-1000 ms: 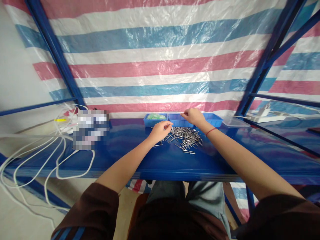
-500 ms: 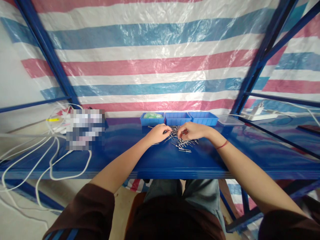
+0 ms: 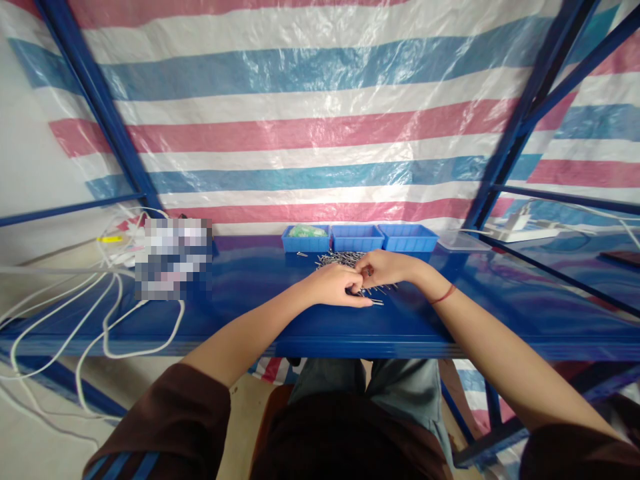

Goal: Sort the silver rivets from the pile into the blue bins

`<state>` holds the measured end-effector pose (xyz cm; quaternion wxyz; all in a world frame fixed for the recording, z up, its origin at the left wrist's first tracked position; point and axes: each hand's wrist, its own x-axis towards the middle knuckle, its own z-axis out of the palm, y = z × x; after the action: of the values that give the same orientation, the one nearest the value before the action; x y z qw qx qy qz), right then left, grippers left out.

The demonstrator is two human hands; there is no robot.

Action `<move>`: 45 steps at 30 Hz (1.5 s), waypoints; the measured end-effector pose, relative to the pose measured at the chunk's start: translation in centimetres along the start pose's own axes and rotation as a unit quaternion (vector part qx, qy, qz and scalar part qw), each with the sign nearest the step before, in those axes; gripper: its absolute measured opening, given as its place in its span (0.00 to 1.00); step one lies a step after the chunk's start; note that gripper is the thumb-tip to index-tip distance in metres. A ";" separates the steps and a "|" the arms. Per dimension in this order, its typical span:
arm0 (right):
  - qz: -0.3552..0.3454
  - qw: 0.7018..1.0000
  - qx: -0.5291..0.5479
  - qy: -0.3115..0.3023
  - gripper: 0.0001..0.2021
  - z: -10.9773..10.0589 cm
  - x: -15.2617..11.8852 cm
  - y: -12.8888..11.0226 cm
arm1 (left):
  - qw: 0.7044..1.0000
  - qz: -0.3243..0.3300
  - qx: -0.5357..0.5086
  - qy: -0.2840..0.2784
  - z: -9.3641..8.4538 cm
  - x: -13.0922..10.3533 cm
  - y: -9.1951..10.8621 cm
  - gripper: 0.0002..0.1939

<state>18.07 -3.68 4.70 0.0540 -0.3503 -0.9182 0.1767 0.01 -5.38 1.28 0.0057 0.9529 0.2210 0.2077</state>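
A heap of silvery blind rivets point(image 3: 345, 258) lies on the blue table, partly covered by both hands. My left hand point(image 3: 336, 283) is over the front of the heap, its thumb stretched out apart from the curled fingers. That thumb tip is beside a loose rivet point(image 3: 379, 303) at the near edge of the pile. My right hand point(image 3: 387, 267) meets the left fingertips from the right. Its fingers are bent together in a pinch over the rivets, and what they hold is hidden.
Three blue bins stand behind the heap: the left bin point(image 3: 306, 245) contains a green bag point(image 3: 306, 231), beside a middle bin point(image 3: 357, 240) and a right bin point(image 3: 410, 240). A clear lid point(image 3: 463, 241) lies farther right. White cables point(image 3: 107, 320) hang at the left; a power strip point(image 3: 523, 230) is at the right.
My left hand has moved right and toward me, from the left side of the heap to its front beside my right hand, uncovering rivets behind. My right hand has barely moved.
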 end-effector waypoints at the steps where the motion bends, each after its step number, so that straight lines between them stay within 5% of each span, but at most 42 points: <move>1: 0.003 1.000 -0.004 0.002 0.07 0.0 0.0 0.0 | 1.000 0.004 0.003 -0.010 0.2 0.1 0.3 0.18; 15: 0.046 0.998 -0.028 0.043 0.11 1.1 1.4 0.9 | 0.999 -0.044 -0.005 -0.017 0.8 0.2 -0.5 0.15; 19: 0.074 0.992 -0.019 0.100 0.11 1.0 1.6 1.4 | 0.998 -0.057 0.014 -0.001 1.0 0.1 -1.2 0.14; 25: 0.018 0.945 0.167 0.280 0.10 1.0 2.2 1.3 | 0.974 -0.169 -0.090 0.123 0.9 0.3 -2.1 0.13; 29: -0.022 0.913 0.246 0.326 0.11 1.5 2.7 0.2 | 0.938 -0.204 -0.203 0.192 0.6 0.5 -2.3 0.11; 33: -0.032 0.897 0.283 0.338 0.12 2.0 3.0 -0.5 | 0.926 -0.198 -0.251 0.202 0.4 0.6 -2.5 0.11; 45: -0.057 0.906 0.063 0.414 0.12 2.1 2.4 -0.7 | 0.922 -0.203 -0.244 0.223 0.9 0.5 -3.2 0.11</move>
<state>15.34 -3.14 2.98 0.4616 -0.3346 -0.8186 0.0695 -0.56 -2.20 0.30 0.2305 0.7856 0.3474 0.4571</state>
